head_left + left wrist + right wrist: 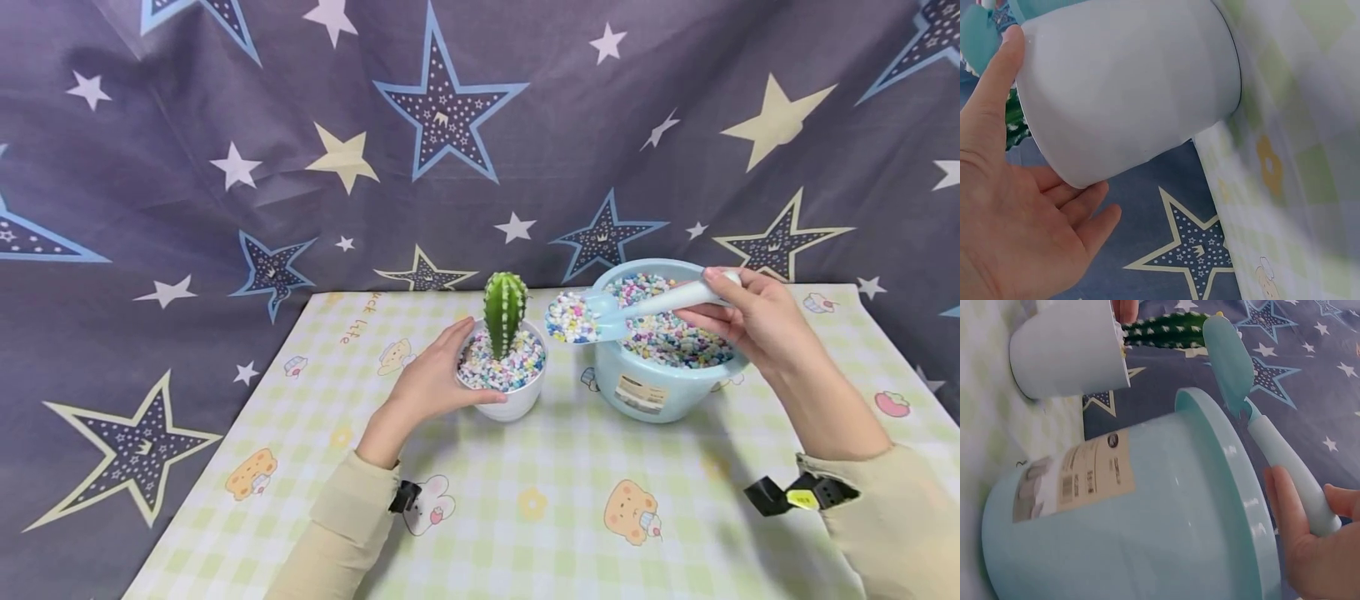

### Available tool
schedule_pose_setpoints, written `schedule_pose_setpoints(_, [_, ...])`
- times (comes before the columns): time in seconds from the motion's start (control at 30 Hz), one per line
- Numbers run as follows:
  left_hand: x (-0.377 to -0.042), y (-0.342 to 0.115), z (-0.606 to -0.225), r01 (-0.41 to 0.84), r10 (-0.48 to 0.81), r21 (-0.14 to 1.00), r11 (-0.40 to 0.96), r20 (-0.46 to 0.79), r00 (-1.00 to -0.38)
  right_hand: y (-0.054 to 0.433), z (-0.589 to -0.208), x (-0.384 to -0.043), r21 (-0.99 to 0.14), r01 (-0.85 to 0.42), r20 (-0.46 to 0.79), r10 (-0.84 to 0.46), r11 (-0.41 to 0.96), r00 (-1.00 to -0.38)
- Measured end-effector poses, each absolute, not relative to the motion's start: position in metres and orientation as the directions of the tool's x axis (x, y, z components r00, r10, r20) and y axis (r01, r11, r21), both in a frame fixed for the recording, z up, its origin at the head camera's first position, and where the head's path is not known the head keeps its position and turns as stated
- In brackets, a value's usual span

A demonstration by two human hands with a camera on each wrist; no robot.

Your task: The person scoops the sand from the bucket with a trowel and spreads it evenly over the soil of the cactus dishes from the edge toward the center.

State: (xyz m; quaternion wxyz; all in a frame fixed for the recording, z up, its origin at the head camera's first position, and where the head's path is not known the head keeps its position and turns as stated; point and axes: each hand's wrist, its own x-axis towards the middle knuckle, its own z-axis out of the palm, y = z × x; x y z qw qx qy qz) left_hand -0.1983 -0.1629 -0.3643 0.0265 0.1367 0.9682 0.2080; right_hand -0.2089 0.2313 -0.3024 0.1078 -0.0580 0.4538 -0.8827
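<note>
A small green cactus [506, 310] stands upright in a white flowerpot [516, 407], set among multicoloured pebbles [512, 377]. My left hand [429, 377] grips the pot at its left side, thumb along the near rim and fingers round the far side. In the left wrist view the pot's smooth wall [1129, 81] fills the upper part. My right hand [768, 321] holds a light blue trowel [678, 297] by its handle. A heap of pebbles [573, 318] lies on its blade, between the pot and the light blue bucket [693, 390], and the blade overlaps the bucket's left rim in the head view.
More pebbles [678, 343] fill the bucket, which carries a paper label [1075, 478]. Under everything is a green-checked tablecloth [525, 550] with cartoon prints. A dark curtain with stars [450, 108] hangs behind the table's far edge.
</note>
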Motion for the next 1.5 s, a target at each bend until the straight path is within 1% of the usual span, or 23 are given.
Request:
schedule_pose_setpoints(0.3, [-0.192, -0.158, -0.358, 0.207, 0.229, 0.357, 0.911, -0.02, -0.973, 0.216, -0.303, -0.214, -0.866, 0.188, -0.055, -0.285, -0.463, -0.957])
schedule_pose_setpoints(0.5, [-0.188, -0.152, -0.355, 0.172, 0.19, 0.323, 0.93, -0.022, -0.982, 0.208, -0.302, -0.218, -0.918, 0.218, -0.119, -0.294, -0.331, -0.948])
schedule_pose_setpoints(0.7, [-0.187, -0.147, -0.354, 0.151, 0.168, 0.298, 0.943, -0.033, -0.985, 0.201, -0.304, -0.224, -0.935, 0.235, -0.151, -0.303, -0.265, -0.941])
schedule_pose_setpoints(0.8, [-0.189, -0.15, -0.354, 0.17, 0.197, 0.325, 0.93, -0.053, -0.979, 0.197, -0.304, -0.225, -0.944, 0.236, -0.161, -0.305, -0.229, -0.939])
schedule_pose_setpoints(0.97, [-0.198, -0.163, -0.357, 0.274, 0.327, 0.419, 0.866, -0.06, -0.943, 0.189, -0.302, -0.226, -0.961, 0.224, -0.165, -0.312, -0.164, -0.935])
schedule_pose_setpoints(1.07, [-0.202, -0.169, -0.357, 0.317, 0.373, 0.439, 0.841, -0.046, -0.927, 0.185, -0.302, -0.225, -0.966, 0.21, -0.154, -0.321, -0.15, -0.934])
schedule_pose_setpoints(1.27, [-0.201, -0.168, -0.355, 0.305, 0.353, 0.42, 0.855, -0.041, -0.935, 0.18, -0.303, -0.225, -0.972, 0.192, -0.138, -0.334, -0.133, -0.932])
schedule_pose_setpoints(1.5, [-0.196, -0.162, -0.351, 0.258, 0.302, 0.389, 0.884, -0.055, -0.952, 0.176, -0.305, -0.225, -0.98, 0.172, -0.134, -0.31, -0.097, -0.941])
